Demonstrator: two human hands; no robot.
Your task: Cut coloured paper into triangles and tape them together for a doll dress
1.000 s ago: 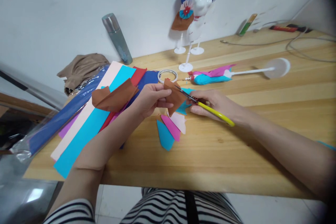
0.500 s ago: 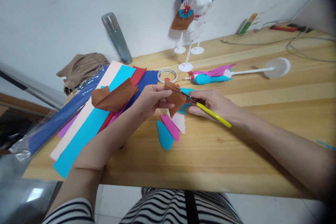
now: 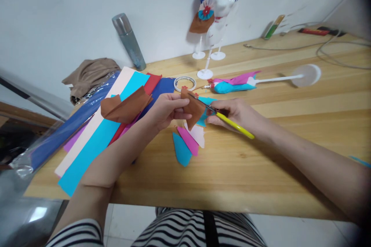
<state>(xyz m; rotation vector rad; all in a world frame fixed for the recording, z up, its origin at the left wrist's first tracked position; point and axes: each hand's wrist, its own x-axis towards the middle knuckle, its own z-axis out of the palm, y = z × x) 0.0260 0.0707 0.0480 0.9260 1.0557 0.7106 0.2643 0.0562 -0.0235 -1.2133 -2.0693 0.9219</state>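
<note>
Between thumb and fingers, my left hand (image 3: 172,110) pinches a small piece of brown crepe paper (image 3: 193,109). My right hand (image 3: 230,114) is closed around scissors (image 3: 234,124) with yellow handles. Their blades lie across the upper part of the brown piece. Just below, on the wood, are cut pieces in blue (image 3: 182,149), magenta (image 3: 189,141) and pale pink (image 3: 197,134). Another blue piece (image 3: 209,104) shows behind the blades, partly hidden by my right hand. A folded brown sheet (image 3: 127,105) rests on the stack of coloured paper strips (image 3: 95,142) beside my left forearm.
A tape roll (image 3: 184,84) lies beyond my hands. A small dress form in magenta and blue paper (image 3: 234,83) lies on its side. Several dress forms (image 3: 216,32) stand by the wall. A flask (image 3: 130,44), brown cloth (image 3: 89,77) and a cable (image 3: 278,48) are also on the table (image 3: 261,185).
Both hands stay nearly in place. The scissors have shifted very slightly left along the brown paper's upper part, with their handles a touch higher.
</note>
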